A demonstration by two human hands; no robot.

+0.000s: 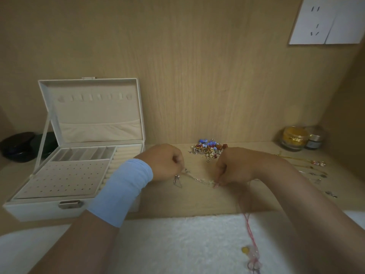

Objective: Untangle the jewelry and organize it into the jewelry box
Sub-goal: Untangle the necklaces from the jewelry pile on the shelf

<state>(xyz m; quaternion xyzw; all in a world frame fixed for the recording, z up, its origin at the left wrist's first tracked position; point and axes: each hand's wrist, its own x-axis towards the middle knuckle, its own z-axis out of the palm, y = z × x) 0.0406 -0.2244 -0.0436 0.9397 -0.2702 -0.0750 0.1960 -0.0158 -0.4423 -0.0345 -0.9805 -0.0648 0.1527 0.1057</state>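
A thin silver chain (197,179) lies stretched on the wooden shelf between my two hands. My left hand (166,161), with a light blue wristband, pinches the chain's left end; a small silver pendant (177,180) hangs just below it. My right hand (233,167) pinches the chain's right end. Behind the hands sits a tangled pile of beads and rings (207,148). The white jewelry box (71,205) stands open at the left, its lid up and its earring tray and ring rolls exposed.
More chains and pendants (314,169) lie spread on the shelf at the right. A red cord with charms (251,244) hangs over a white fluffy cloth in front. Two small jars (295,138) stand at the back right, dark round objects (17,145) behind the box.
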